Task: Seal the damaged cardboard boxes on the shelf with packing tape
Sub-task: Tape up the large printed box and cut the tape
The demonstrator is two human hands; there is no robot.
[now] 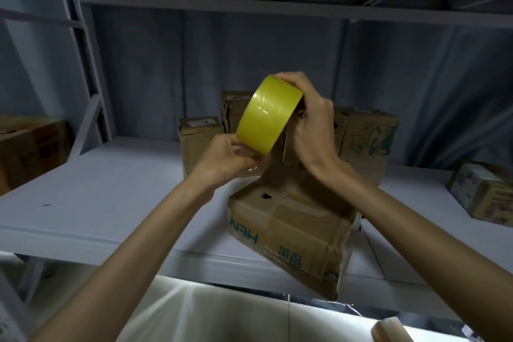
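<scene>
The roll of yellow packing tape (pixel 268 115) was held up in the air in front of the shelf (pixel 116 189), above the nearest box and clear of it. The right hand (pixel 308 122) gripped the roll from its 3 o'clock side, fingers curled over the top rim and into the core. The left hand (pixel 227 159) sat at the roll's 7 o'clock, thumb and fingertips pinched together on what looked like the loose clear end of the tape; the strip itself was too faint to trace. The damaged cardboard box (pixel 288 230) lay on the shelf at roughly 6 o'clock from the roll, turned corner-on, its near corner hanging past the shelf's front edge. Its top face was dented and showed a dark puncture hole (pixel 266 196); green print ran along its near side. Behind the hands, at 12 o'clock from that box, a cluster of further boxes (pixel 366 144) stood upright near the back of the shelf, cardboard creased and torn in places. One more box (pixel 30 150) sat at the far 9 o'clock end of the shelf, and a tilted one (pixel 483 191) at the 3 o'clock end, both well apart from the middle group. A grey upper shelf (pixel 249 5) ran overhead.
</scene>
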